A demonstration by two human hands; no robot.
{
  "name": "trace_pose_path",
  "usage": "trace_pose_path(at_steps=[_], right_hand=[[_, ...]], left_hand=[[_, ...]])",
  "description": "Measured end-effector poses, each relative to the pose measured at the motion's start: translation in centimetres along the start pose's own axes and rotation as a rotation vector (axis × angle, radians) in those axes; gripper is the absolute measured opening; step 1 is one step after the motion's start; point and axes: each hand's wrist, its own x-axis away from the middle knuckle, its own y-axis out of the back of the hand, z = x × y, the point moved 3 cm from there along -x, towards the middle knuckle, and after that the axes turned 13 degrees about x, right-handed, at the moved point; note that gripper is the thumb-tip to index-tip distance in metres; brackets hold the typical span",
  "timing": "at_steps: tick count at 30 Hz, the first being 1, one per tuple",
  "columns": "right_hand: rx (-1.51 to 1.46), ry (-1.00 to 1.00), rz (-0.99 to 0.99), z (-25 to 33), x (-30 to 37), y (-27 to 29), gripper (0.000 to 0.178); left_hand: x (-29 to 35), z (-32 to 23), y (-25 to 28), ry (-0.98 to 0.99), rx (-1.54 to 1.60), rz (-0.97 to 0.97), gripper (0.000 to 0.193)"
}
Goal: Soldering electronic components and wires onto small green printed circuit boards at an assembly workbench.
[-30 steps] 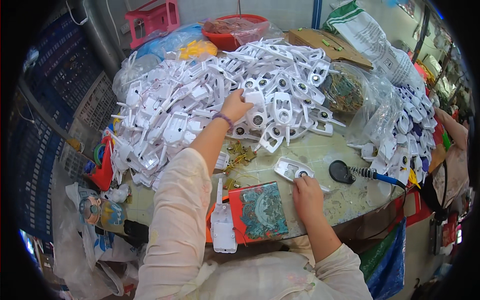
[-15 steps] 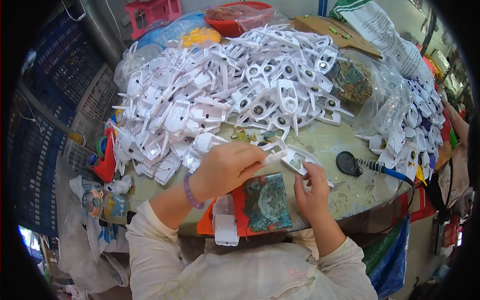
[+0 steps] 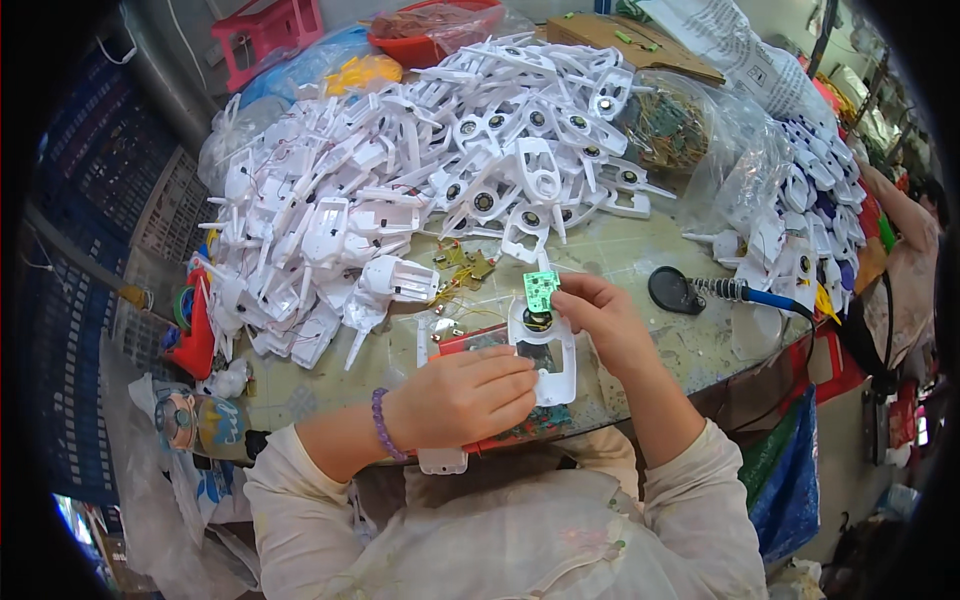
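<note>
My right hand [image 3: 605,315] pinches a small green circuit board [image 3: 541,291] between thumb and fingers. Just below the board lies a white plastic housing [image 3: 560,380] with a round speaker [image 3: 537,320] at its far end and an open window in its middle. My left hand [image 3: 465,398] is closed on the housing's left edge, fingers together; its thumb is hidden. Under that hand are a red and dark teal pad [image 3: 475,340] and another white plastic part [image 3: 442,461] at the table's near edge. Several small boards with yellow wires [image 3: 465,270] lie beyond.
A large heap of white housings [image 3: 330,220] covers the back of the table. On the right a blue soldering iron [image 3: 765,298] rests in a coiled holder, near a bag of wired boards [image 3: 668,125] and another heap of parts [image 3: 815,210]. A jar [image 3: 220,425] stands left.
My right hand has picked up the green board. A white housing with a speaker now lies in front of me. My left hand has lowered onto it, and the view has shifted slightly.
</note>
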Motion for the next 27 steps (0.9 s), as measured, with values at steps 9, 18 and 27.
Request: trace_pose_path(at_steps=[9, 18, 27], right_hand=[[0.314, 0.415, -0.319, 3.4, 2.6, -1.2, 0.025], [0.394, 0.494, -0.34, 3.9, 5.1, -2.7, 0.021], [0.075, 0.375, -0.12, 2.5, 0.9, 0.4, 0.024]], left_hand=[[-0.8, -0.3, -1.2, 0.111, 0.036, 0.102, 0.016], [2.5, 2.4, 2.7, 0.42, 0.359, -0.171, 0.021], [5.9, 2.5, 3.0, 0.549, 0.411, -0.18, 0.017]])
